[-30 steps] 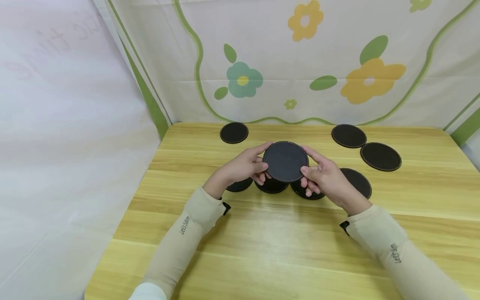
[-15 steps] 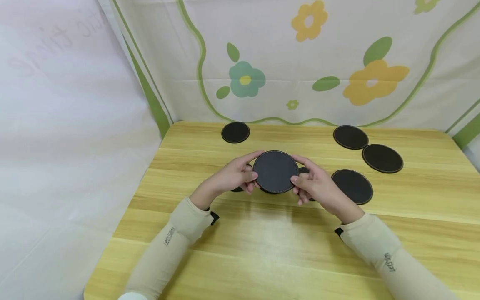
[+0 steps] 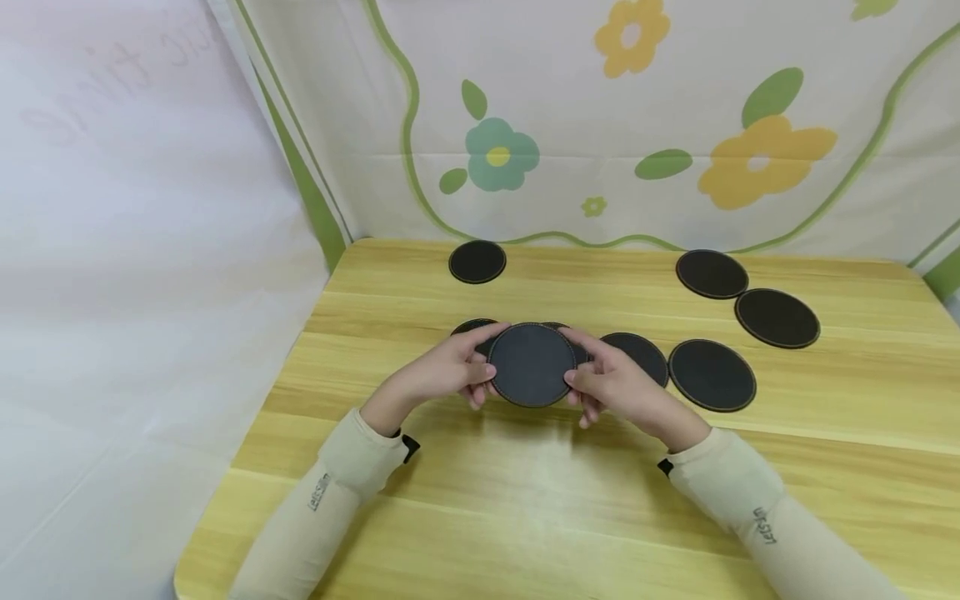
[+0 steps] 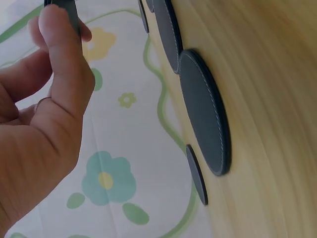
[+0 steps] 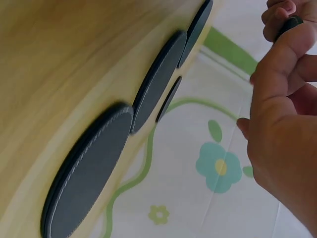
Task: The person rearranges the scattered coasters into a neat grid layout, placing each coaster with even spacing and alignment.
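Note:
Both hands hold up a round black coaster [image 3: 532,365] with a stitched rim, its flat face turned to the head camera. My left hand [image 3: 448,367] pinches its left edge between thumb and fingers. At the opposite edge, my right hand [image 3: 618,385] grips it the same way. Behind the held coaster lies a row of like coasters on the table: one at the left [image 3: 471,326] is partly covered by the left hand, another in the middle is mostly hidden, and a third coaster [image 3: 636,357] shows beside the right hand. In the left wrist view only a dark edge of the held coaster [image 4: 69,11] shows.
The row ends at the right with another coaster [image 3: 712,375]. Farther back lie a single coaster [image 3: 477,262] at the left and two touching coasters [image 3: 712,273] at the right. A flower-printed cloth [image 3: 570,100] hangs behind the wooden table [image 3: 525,508].
Both hands have brought the held coaster leftward and toward the person. The coasters on the table that it and the right hand covered now show more. The head view has shifted slightly.

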The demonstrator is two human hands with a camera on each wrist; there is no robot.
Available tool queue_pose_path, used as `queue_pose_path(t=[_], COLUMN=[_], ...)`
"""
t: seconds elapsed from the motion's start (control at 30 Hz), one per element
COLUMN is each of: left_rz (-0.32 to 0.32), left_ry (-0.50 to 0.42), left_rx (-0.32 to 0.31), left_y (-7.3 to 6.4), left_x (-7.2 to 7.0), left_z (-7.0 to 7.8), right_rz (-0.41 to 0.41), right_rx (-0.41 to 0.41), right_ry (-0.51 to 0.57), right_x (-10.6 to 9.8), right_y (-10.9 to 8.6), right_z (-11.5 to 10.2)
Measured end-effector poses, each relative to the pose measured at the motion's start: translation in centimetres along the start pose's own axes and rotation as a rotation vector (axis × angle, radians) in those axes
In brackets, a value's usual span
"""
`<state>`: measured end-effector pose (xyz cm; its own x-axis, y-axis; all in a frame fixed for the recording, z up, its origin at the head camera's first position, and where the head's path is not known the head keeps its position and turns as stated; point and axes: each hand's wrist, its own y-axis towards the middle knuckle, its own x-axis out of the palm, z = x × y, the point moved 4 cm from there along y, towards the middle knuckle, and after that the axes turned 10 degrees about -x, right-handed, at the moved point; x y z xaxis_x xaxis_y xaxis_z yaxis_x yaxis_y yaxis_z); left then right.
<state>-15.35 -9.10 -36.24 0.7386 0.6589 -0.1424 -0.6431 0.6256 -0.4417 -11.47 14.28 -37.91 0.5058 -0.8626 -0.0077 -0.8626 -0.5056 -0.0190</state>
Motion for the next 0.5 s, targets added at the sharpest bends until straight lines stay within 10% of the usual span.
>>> queue_pose_path(t=[0.5], left_rz=[0.023], left_ry=[0.111], left_rx=[-0.237], left_y=[-3.0], left_x=[0.1], left_z=[-3.4], right_rz=[-0.079], right_rx=[0.149], right_ry=[-0.031], right_x=[5.3], right_y=[0.5], right_z=[2.2])
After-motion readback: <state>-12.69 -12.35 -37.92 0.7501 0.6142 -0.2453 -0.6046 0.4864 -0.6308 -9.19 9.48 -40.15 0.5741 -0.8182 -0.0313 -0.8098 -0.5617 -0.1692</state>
